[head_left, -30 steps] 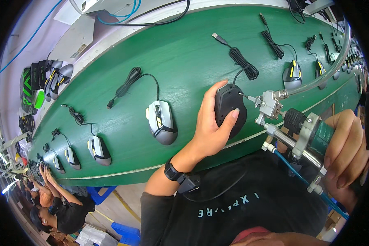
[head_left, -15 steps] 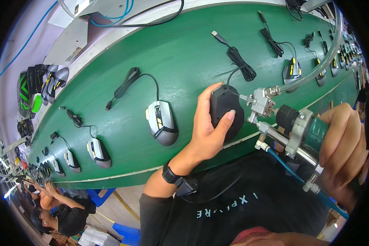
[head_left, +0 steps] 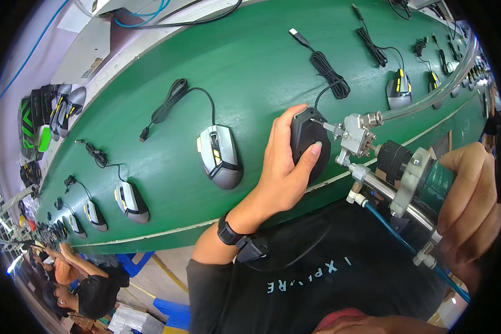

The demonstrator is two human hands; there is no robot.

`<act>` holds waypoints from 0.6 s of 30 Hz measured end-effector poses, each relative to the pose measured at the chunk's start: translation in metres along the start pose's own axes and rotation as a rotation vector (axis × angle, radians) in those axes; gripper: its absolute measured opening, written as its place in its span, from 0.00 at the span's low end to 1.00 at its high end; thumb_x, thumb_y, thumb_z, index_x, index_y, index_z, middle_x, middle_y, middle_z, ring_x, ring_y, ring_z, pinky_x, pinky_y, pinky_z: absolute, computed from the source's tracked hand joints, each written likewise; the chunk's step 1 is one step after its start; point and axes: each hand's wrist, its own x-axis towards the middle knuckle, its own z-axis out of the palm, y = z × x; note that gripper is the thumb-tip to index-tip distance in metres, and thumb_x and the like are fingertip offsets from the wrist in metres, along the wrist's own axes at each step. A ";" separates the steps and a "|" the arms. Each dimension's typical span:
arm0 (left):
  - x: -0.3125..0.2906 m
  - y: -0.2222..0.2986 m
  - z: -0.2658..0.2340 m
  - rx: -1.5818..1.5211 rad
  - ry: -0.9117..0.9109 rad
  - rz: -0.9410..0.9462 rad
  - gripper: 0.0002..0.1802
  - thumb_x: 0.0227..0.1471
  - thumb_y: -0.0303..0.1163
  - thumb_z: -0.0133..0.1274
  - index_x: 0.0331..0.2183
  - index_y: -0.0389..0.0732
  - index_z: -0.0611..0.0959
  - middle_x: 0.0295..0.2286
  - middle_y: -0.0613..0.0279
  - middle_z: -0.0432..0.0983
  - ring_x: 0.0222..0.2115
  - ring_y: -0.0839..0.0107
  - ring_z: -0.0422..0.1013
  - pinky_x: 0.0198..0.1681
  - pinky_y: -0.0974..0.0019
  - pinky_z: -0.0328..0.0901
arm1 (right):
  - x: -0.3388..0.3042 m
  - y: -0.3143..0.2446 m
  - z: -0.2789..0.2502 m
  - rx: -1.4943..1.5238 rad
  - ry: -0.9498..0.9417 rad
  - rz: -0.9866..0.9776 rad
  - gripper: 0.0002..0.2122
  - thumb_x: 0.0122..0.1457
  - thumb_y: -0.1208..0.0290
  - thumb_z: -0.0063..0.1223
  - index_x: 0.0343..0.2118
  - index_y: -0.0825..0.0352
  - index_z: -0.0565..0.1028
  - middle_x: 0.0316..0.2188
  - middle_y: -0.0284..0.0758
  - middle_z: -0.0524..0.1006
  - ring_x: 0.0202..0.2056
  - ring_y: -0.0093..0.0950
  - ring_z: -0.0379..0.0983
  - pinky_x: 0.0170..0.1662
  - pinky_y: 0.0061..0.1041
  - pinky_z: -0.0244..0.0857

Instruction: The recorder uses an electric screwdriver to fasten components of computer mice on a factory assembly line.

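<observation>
My left hand (head_left: 286, 161) is closed around a black-bottomed computer mouse (head_left: 308, 139), which it holds with its underside toward me and its thumb lying across that face. From the mouse's top end a cable leads to a tied black bundle (head_left: 331, 75) with a USB plug. My right hand (head_left: 470, 203) grips a pneumatic screwdriver (head_left: 398, 172) with a green and black body, metal fittings and hoses. The tool's narrow tip meets the upper right part of the mouse's underside. A silver and grey mouse (head_left: 220, 158) with yellow buttons lies right side up to the left.
The green conveyor belt (head_left: 167, 158) carries several more corded mice, such as one grey mouse (head_left: 132, 203) at left and another mouse (head_left: 399, 89) at right. Mouse shells (head_left: 64, 111) lie beyond the far edge. A person (head_left: 89, 284) works at lower left.
The tool tip and the held mouse have shifted slightly, with the tip now further over the mouse's underside. The other mice appear slightly further left or up in view.
</observation>
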 end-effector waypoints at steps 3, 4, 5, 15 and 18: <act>-0.004 0.000 -0.004 0.011 0.000 -0.004 0.31 0.56 0.28 0.51 0.58 0.36 0.61 0.47 0.48 0.65 0.47 0.57 0.65 0.54 0.59 0.59 | -0.019 0.015 -0.006 0.152 -0.010 -0.149 0.24 0.62 0.50 0.49 0.49 0.67 0.68 0.23 0.31 0.69 0.19 0.25 0.67 0.18 0.26 0.68; -0.006 -0.003 -0.005 0.013 -0.018 0.008 0.31 0.56 0.28 0.51 0.58 0.35 0.61 0.47 0.48 0.65 0.47 0.57 0.65 0.54 0.59 0.59 | -0.024 0.017 -0.005 0.181 -0.016 -0.190 0.23 0.62 0.50 0.49 0.49 0.67 0.68 0.23 0.31 0.69 0.19 0.25 0.67 0.18 0.26 0.68; -0.009 -0.004 -0.008 0.010 -0.010 0.007 0.31 0.56 0.28 0.51 0.58 0.35 0.61 0.47 0.48 0.65 0.47 0.57 0.65 0.54 0.59 0.59 | -0.018 0.009 -0.002 0.186 -0.020 -0.185 0.23 0.62 0.50 0.49 0.49 0.67 0.68 0.23 0.31 0.69 0.19 0.25 0.67 0.18 0.26 0.68; -0.002 0.003 -0.009 0.130 0.009 0.105 0.29 0.56 0.29 0.50 0.57 0.34 0.62 0.45 0.48 0.65 0.46 0.57 0.66 0.54 0.59 0.59 | 0.007 0.004 -0.029 0.076 -0.382 0.105 0.03 0.53 0.82 0.52 0.30 0.72 0.77 0.20 0.36 0.78 0.22 0.17 0.75 0.28 0.10 0.72; -0.007 -0.007 -0.027 0.084 0.127 0.031 0.28 0.57 0.28 0.51 0.57 0.34 0.63 0.46 0.53 0.67 0.47 0.65 0.66 0.53 0.63 0.60 | -0.005 -0.004 -0.069 0.366 -0.527 -0.011 0.07 0.54 0.88 0.49 0.31 0.72 0.78 0.27 0.36 0.80 0.30 0.19 0.78 0.37 0.10 0.72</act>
